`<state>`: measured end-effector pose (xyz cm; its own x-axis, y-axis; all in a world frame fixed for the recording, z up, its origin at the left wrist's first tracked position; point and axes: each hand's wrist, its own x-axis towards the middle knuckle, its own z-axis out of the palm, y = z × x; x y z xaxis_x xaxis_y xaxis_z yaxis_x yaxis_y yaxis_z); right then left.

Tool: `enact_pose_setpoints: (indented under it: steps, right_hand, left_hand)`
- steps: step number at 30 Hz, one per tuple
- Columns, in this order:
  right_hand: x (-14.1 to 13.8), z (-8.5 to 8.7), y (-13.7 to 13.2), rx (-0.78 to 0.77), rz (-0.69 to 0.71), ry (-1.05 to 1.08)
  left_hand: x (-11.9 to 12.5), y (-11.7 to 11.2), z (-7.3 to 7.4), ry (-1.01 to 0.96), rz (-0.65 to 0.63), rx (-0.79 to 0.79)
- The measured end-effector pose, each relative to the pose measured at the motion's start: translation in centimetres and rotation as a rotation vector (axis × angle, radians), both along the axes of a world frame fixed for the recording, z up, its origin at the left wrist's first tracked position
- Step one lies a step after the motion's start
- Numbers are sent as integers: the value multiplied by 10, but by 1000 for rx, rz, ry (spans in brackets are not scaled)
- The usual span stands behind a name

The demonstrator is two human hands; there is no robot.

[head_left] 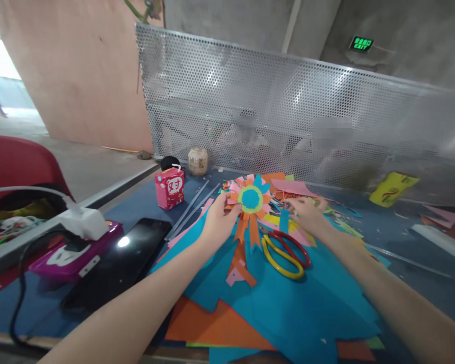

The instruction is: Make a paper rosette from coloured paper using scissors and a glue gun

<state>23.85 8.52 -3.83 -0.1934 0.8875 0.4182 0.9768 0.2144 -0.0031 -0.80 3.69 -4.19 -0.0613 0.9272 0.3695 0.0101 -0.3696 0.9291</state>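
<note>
My left hand [223, 217] is closed on a paper flower [251, 198], pinching its left edge. The flower has a blue round centre, a yellow-green scalloped ring, pink, orange and blue petals, and orange tails hanging below. Over a heap of paper scraps [288, 188], my right hand [306, 211] reaches with its fingers apart; the fingertips are partly lost among the scraps. Between my hands lies a pair of scissors [284, 253] with one yellow and one red handle. It rests on large blue paper sheets [288, 303].
To the left are a pink drink carton [170, 188], a black phone [125, 263] and a purple power strip [78, 258] with a white charger [85, 222]. Behind stand a jar [197, 161] and a perforated metal screen [250, 91]. A yellow packet [393, 189] leans at right.
</note>
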Motion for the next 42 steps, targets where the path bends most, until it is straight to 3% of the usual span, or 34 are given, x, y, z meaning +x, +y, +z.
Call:
enact_pose_setpoints:
  steps: [4,6,9,14,18,24,28,32,38,42]
  right_hand:
    - [3,32,-6,15,11,148]
    - [3,45,-12,-17,82,404]
    - [-8,52,-25,-200,255,771]
    - [-45,43,-51,-463,494,1123]
    - [-61,27,-61,-574,542,1168]
    - [-58,9,-65,-680,590,1538]
    - [-61,10,-73,-815,590,1620]
    - [-69,9,-77,-692,496,1625]
    - [-63,7,-73,-590,470,1523]
    - [-56,11,-72,-530,436,1511]
  left_hand:
    - [2,-2,0,-37,-11,-22]
    - [4,-4,4,-88,-54,-17]
    - [6,-8,11,-179,-167,-1]
    - [7,-13,18,-225,-340,-17]
    - [6,-12,14,-120,-283,30]
    - [7,-14,8,-18,-220,78]
    - [7,-14,5,31,-177,138]
    - [7,-13,4,-14,-198,104]
    - [9,-15,11,-174,-244,-130]
    - [8,-12,8,-125,-330,-251]
